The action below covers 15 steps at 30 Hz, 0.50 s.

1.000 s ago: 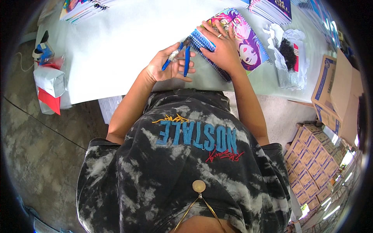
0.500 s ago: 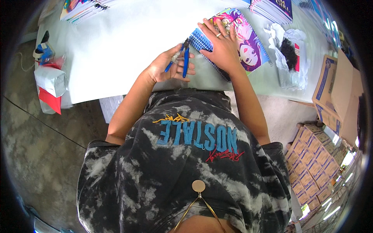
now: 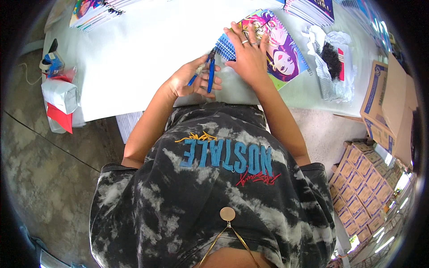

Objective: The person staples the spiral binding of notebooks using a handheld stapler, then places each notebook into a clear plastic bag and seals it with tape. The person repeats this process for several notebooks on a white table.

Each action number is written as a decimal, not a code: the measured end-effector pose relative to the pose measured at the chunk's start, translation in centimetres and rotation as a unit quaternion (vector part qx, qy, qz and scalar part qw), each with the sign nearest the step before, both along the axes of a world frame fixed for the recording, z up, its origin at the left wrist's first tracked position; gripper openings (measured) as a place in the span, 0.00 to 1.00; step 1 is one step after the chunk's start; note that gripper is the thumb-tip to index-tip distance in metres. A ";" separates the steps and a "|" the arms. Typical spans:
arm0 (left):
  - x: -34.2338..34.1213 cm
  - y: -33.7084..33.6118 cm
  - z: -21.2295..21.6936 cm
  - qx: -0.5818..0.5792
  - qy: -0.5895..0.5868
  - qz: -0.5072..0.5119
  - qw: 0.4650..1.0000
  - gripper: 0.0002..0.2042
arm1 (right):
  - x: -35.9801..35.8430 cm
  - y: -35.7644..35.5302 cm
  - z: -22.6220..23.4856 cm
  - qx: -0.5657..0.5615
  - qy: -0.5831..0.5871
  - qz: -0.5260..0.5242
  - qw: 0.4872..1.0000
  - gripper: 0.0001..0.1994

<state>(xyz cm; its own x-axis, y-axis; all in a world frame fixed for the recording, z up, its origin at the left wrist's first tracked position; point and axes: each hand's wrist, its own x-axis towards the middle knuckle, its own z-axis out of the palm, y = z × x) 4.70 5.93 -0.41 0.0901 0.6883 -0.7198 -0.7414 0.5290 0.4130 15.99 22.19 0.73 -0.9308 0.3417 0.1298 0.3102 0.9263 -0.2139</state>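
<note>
My left hand (image 3: 190, 79) is closed around a pair of blue-handled cutting pliers (image 3: 211, 76), their dark jaws at the blue spiral binding (image 3: 225, 47) of a stack of notebooks. Whether the jaws touch a coil I cannot make out. On top lies a spiral notebook (image 3: 282, 58) with a colourful cartoon-face cover. My right hand (image 3: 248, 56) rests flat on its left part, fingers spread, hiding some of the cover and binding. A ring shows on that hand.
More notebook stacks (image 3: 96, 15) stand at the far left and far right (image 3: 308, 11) of the white table (image 3: 134, 67). Crumpled white plastic with black bits (image 3: 331, 62) lies at right, near an open cardboard box (image 3: 386, 105). A wrapped silver package (image 3: 60, 94) sits at the left edge.
My right hand has slid a little left over the notebooks, covering more of the binding's near part. My left hand and the pliers have shifted slightly left.
</note>
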 end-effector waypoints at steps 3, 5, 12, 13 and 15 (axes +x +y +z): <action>0.0 -0.6 -0.9 0.063 -0.127 0.039 0.989 0.29 | -0.1 -0.2 -0.2 -0.001 0.008 -0.008 1.000 0.42; -0.1 -0.7 -1.7 0.081 -0.160 0.047 0.983 0.29 | 0.0 -0.2 -0.2 -0.006 0.011 -0.006 1.000 0.41; 1.1 1.8 1.2 -0.118 0.427 -0.214 0.871 0.29 | 0.1 -0.1 -0.3 0.002 0.010 -0.003 1.000 0.39; 1.4 2.2 0.8 -0.136 0.526 -0.268 0.796 0.29 | 0.1 0.0 -0.1 0.009 0.007 0.005 1.000 0.38; 0.4 2.1 0.5 -0.090 0.520 -0.286 0.800 0.28 | 0.4 0.8 0.3 -0.002 0.020 0.009 1.000 0.38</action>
<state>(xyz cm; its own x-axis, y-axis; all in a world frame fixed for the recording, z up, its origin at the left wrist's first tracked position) 5.10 8.04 0.07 -0.3582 0.6244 -0.6941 0.3379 0.7798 0.5270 16.37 22.99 1.03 -0.9309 0.3257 0.1655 0.2848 0.9307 -0.2296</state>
